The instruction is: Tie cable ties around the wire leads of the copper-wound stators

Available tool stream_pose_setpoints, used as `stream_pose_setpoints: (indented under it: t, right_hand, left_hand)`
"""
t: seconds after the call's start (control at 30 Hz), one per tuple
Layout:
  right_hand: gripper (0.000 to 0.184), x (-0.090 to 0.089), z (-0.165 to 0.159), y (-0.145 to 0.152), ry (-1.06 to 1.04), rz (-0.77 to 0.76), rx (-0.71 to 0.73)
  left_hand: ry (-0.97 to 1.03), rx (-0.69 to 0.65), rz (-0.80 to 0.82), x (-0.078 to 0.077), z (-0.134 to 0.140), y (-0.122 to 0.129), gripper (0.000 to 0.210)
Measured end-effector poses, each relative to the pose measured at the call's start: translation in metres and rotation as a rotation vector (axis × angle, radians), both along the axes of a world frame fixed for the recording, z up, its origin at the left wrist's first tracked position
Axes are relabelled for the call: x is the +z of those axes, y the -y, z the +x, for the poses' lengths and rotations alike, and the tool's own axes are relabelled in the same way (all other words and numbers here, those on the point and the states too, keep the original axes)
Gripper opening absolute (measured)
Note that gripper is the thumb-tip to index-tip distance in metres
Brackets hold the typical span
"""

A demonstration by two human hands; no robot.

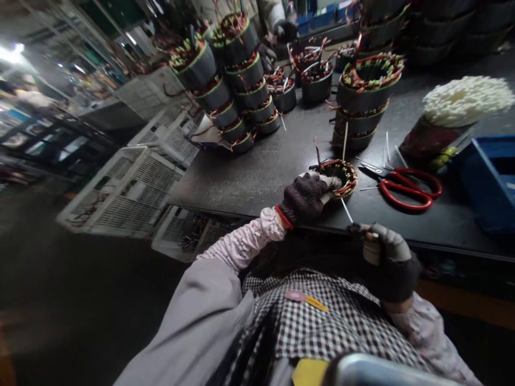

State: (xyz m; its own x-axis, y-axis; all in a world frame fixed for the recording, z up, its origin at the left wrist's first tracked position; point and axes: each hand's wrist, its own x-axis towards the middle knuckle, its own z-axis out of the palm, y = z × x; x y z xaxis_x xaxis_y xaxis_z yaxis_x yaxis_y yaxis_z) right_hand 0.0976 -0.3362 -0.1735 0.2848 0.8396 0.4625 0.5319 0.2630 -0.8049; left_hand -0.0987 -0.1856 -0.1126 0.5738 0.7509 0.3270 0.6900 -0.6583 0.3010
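A small motor stator (349, 184) with reddish copper windings lies near the front edge of the dark table. My left hand (306, 195), in a dark knitted glove with pale fingers, is closed on its left side, fingers reaching into the ring. From the stator's front a thin white strand (346, 210) runs down toward me. At its lower end my gloved right hand (388, 252) is pinched shut, just off the table edge. Another pale strand (345, 142) sticks up from the stator's back. Red-handled scissors (406, 187) lie to the right, blades toward the stator.
Stacked stators (356, 110) stand behind, with taller stacks (245, 80) at back left. On the right are a bundle of white strands (469, 102) and a blue bin (486, 182). Plastic crates (116, 187) stand left of the table (257, 179). Another person's gloved hand (285, 31) shows behind.
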Motion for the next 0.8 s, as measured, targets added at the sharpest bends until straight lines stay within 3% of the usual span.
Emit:
stream_pose_setpoints:
  t: [0.17,0.3,0.47,0.67,0.8]
  right_hand:
    - [0.02,0.006,-0.008,-0.023,0.025,0.088,0.031]
    - [0.024,-0.006,-0.009,-0.039,-0.091,0.06,0.143]
    - [0.017,-0.009,-0.008,-0.048,-0.115,0.052,0.149]
    - [0.025,0.018,-0.012,-0.057,-0.306,-0.061,0.101]
    - [0.037,0.039,-0.011,-0.063,-0.492,-0.24,0.146]
  left_hand:
    - [-0.058,-0.007,0.092,0.007,0.007,0.008,0.038]
    - [-0.036,0.09,0.122,-0.005,0.019,0.017,0.042]
    - [0.093,0.149,0.121,-0.022,0.023,0.017,0.041]
    - [0.483,0.21,-0.129,-0.034,0.023,0.011,0.022]
    - [0.565,0.092,-0.115,-0.039,0.018,0.011,0.011]
